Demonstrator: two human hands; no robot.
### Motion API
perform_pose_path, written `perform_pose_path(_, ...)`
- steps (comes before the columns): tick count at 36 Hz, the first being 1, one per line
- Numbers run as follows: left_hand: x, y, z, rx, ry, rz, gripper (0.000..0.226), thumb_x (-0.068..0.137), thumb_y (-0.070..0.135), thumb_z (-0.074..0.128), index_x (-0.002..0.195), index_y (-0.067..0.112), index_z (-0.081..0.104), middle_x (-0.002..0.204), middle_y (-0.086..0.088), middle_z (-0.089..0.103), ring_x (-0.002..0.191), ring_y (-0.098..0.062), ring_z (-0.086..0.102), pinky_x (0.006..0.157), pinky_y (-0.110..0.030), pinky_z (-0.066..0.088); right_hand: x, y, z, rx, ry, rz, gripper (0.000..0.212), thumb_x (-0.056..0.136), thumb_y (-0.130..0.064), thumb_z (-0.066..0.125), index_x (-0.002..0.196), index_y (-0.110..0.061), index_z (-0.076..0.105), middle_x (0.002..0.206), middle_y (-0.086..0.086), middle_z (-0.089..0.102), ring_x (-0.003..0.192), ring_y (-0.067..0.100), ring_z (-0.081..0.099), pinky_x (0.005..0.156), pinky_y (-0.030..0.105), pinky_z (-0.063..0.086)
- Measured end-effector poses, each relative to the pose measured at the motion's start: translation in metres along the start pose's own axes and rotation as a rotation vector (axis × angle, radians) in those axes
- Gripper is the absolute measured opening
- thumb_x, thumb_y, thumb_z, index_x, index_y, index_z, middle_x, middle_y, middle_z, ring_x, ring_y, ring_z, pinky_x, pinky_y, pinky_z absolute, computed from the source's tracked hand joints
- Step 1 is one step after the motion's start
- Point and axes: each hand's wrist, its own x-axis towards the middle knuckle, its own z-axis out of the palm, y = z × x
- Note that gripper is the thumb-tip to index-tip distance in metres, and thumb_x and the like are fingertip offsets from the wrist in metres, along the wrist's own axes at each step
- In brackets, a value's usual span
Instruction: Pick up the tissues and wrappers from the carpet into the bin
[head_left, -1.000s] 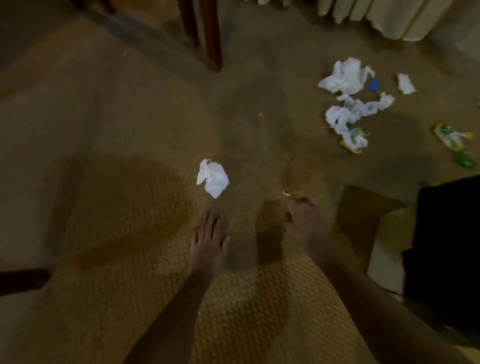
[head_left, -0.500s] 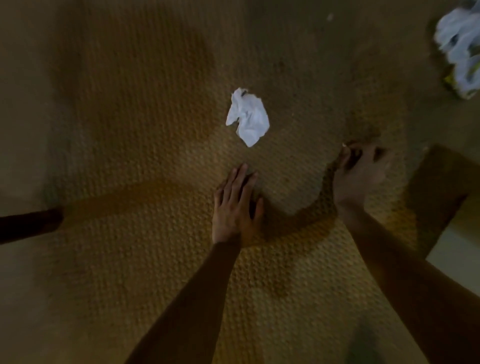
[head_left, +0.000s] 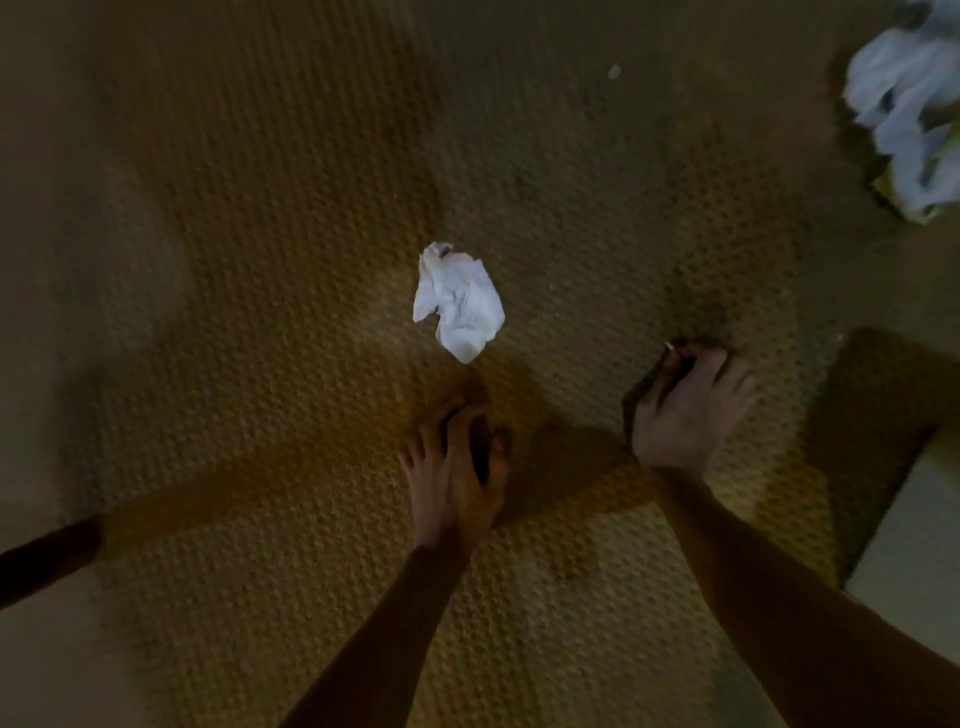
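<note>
Fingers of the left hand (head_left: 457, 478) are curling, empty, just short of the crumpled tissue (head_left: 460, 301) lying on the carpet (head_left: 260, 260); right hand (head_left: 691, 405) is pinching a scrap. More tissues (head_left: 909, 119) are waiting far right; bin unseen.

Home room: woven carpet (head_left: 260, 260), dark wooden furniture leg (head_left: 47, 558).

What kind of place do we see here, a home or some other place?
Probably a room in a home. The floor is a woven carpet with a crumpled tissue lying on it, more tissues at the upper right, and what looks like a dark furniture leg at the left edge.
</note>
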Motion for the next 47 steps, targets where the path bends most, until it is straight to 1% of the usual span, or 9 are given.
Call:
perform_pose_path(4,0.046,0.017,-0.012,-0.265,0.136,-0.059,0.064,0.086,0.035,0.064,0.137,0.023,0.028,0.137,-0.017,0.037,0.123,-0.028,0.043,0.093,-0.041,0.045,0.000,0.000,-0.003,0.011,-0.023,0.009,0.015,0.092,-0.018,0.051,0.100,-0.006,0.051,0.101,0.022,0.050,0.096,0.038,0.045,0.084,0.047,0.033)
perform_pose_path(7,0.087,0.032,-0.015,-0.255,0.293,-0.021,0.079,0.085,0.043,0.069,0.145,0.021,0.022,0.149,-0.013,0.024,0.135,-0.016,0.027,0.101,-0.043,0.041,0.000,-0.002,-0.005,-0.026,-0.071,0.011,0.022,0.091,-0.023,0.045,0.101,-0.004,0.051,0.102,0.024,0.050,0.096,0.041,0.047,0.086,0.050,0.035)
perform_pose_path(11,0.113,0.055,-0.001,-0.174,0.121,-0.013,0.058,0.088,0.040,0.064,0.140,0.021,0.044,0.153,-0.010,0.029,0.142,-0.025,0.024,0.109,-0.052,0.027,0.001,-0.007,-0.009,0.004,-0.058,0.028,0.032,0.089,-0.029,0.037,0.096,-0.003,0.054,0.097,0.024,0.052,0.093,0.040,0.047,0.084,0.047,0.030)
perform_pose_path(14,0.104,0.061,0.016,-0.137,0.185,0.199,0.027,0.088,0.008,0.065,0.114,0.002,0.064,0.130,-0.018,0.056,0.128,-0.035,0.047,0.102,-0.058,0.036,0.001,-0.004,-0.007,-0.022,-0.086,0.008,0.019,0.084,-0.017,0.057,0.097,-0.004,0.052,0.097,0.022,0.051,0.091,0.032,0.039,0.081,0.043,0.027)
perform_pose_path(16,0.093,0.062,0.022,-0.140,0.159,0.231,0.019,0.090,0.001,0.061,0.108,-0.001,0.066,0.123,-0.019,0.059,0.118,-0.038,0.053,0.095,-0.060,0.040,0.000,-0.001,-0.007,-0.030,-0.115,0.017,0.023,0.082,-0.011,0.063,0.100,-0.004,0.052,0.098,0.021,0.051,0.091,0.032,0.040,0.081,0.043,0.028)
perform_pose_path(26,0.087,0.070,0.024,0.017,0.083,0.100,0.031,0.093,0.013,0.049,0.123,0.005,0.053,0.122,-0.019,0.054,0.106,-0.036,0.051,0.093,-0.047,0.040,0.002,-0.004,-0.009,-0.002,-0.127,0.043,0.011,0.091,-0.012,0.055,0.099,-0.004,0.056,0.098,0.022,0.053,0.089,0.038,0.049,0.081,0.047,0.036)
perform_pose_path(31,0.086,0.070,0.025,0.124,0.042,0.077,0.038,0.092,0.023,0.037,0.121,0.005,0.054,0.116,-0.019,0.054,0.102,-0.036,0.049,0.090,-0.046,0.035,0.002,-0.002,-0.005,-0.025,-0.025,0.015,0.009,0.090,-0.014,0.051,0.092,-0.005,0.053,0.090,0.021,0.056,0.087,0.029,0.036,0.079,0.041,0.027)
perform_pose_path(37,0.084,0.069,0.028,0.108,0.067,0.078,0.028,0.090,0.022,0.039,0.111,0.009,0.054,0.114,-0.018,0.053,0.098,-0.033,0.047,0.086,-0.047,0.039,0.002,0.001,-0.004,-0.058,-0.077,0.004,0.011,0.088,-0.011,0.057,0.093,-0.008,0.048,0.090,0.020,0.054,0.081,0.036,0.052,0.076,0.040,0.027)
perform_pose_path(47,0.084,0.070,0.027,-0.017,0.176,0.162,0.019,0.093,0.010,0.040,0.104,0.005,0.055,0.126,-0.017,0.051,0.107,-0.031,0.048,0.093,-0.045,0.038,0.003,-0.003,-0.006,0.044,-0.049,0.032,0.008,0.094,-0.014,0.057,0.096,-0.006,0.057,0.097,0.019,0.056,0.087,0.035,0.052,0.076,0.043,0.039)
